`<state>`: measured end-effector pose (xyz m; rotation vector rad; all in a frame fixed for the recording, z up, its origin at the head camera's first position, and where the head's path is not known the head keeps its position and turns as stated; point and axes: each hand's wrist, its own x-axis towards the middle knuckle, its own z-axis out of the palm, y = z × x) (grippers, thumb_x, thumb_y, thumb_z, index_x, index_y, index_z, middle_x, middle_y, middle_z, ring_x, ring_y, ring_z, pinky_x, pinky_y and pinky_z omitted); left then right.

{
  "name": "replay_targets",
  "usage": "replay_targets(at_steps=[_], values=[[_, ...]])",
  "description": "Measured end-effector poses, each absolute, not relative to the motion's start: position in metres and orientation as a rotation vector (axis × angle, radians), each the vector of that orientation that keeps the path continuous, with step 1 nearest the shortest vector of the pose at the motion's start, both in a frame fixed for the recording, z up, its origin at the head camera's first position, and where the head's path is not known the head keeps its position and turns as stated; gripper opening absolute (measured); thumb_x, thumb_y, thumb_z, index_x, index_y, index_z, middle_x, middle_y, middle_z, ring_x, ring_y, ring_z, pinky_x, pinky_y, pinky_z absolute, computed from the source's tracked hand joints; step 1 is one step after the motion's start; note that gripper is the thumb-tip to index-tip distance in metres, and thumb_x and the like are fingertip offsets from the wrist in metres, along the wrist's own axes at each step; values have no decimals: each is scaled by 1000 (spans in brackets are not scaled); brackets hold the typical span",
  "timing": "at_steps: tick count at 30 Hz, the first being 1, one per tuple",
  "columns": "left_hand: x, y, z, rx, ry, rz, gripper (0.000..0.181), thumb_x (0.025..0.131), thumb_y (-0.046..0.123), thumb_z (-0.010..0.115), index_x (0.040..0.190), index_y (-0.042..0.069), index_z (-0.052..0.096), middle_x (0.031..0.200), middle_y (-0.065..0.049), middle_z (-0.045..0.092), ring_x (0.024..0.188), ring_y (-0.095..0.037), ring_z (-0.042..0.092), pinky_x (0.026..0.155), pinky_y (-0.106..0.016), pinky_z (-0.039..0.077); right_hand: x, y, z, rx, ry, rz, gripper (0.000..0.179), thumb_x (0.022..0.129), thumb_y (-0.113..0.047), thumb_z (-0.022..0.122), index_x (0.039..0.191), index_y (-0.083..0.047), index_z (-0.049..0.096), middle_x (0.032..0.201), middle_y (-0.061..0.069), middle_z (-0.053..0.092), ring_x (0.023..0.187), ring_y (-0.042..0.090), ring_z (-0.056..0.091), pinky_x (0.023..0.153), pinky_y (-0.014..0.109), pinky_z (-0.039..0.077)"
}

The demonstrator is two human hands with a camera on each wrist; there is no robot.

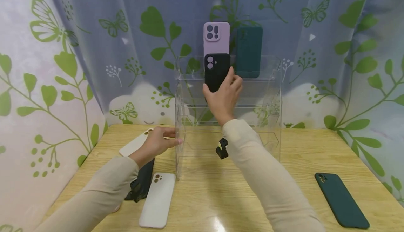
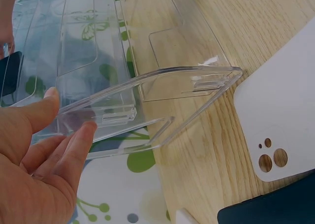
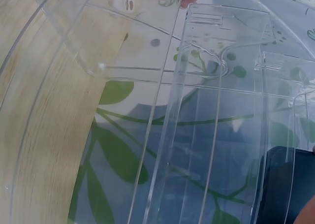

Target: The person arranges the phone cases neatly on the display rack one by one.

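Observation:
A clear acrylic display stand (image 1: pixel 228 144) with stepped tiers stands on the table. My left hand (image 1: pixel 157 141) pinches the edge of its left side panel between thumb and fingers; the left wrist view shows this hand (image 2: pixel 47 155) close. My right hand (image 1: pixel 224 97) grips a black phone case (image 1: pixel 217 68) by its sides, upright at an upper tier. Part of the case (image 3: pixel 280 182) shows in the right wrist view, its lower end hidden. Behind it stands a light purple phone case (image 1: pixel 221 46), with a dark green phone case (image 1: pixel 249 51) to its right.
White phone cases (image 1: pixel 157 200) and a dark case (image 1: pixel 146 179) lie on the table left of the stand, partly under my left arm. Another dark green case (image 1: pixel 342 200) lies at the right. A patterned curtain (image 1: pixel 126 67) hangs behind the wooden table (image 1: pixel 202 197).

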<state>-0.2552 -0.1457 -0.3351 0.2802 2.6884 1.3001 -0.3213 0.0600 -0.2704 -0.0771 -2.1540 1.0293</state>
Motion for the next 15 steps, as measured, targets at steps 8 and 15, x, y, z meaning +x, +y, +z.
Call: replay_targets(at_steps=[8, 15], values=[[-255, -146, -335, 273, 2681, 1298, 58, 90, 27, 69, 139, 1, 49, 130, -21, 57, 121, -36, 53, 90, -45, 52, -322, 55, -268, -150, -2209, 1031, 92, 85, -44, 68, 154, -7, 18, 132, 16, 32, 123, 33, 34, 104, 47, 33], [-255, -146, -335, 266, 2690, 1284, 59, 90, 28, 69, 139, 2, 49, 130, -21, 58, 121, -36, 53, 90, -45, 52, -323, 53, -267, -194, -2223, 1011, 94, 86, -45, 67, 155, -8, 16, 132, 16, 33, 121, 33, 34, 103, 49, 33]])
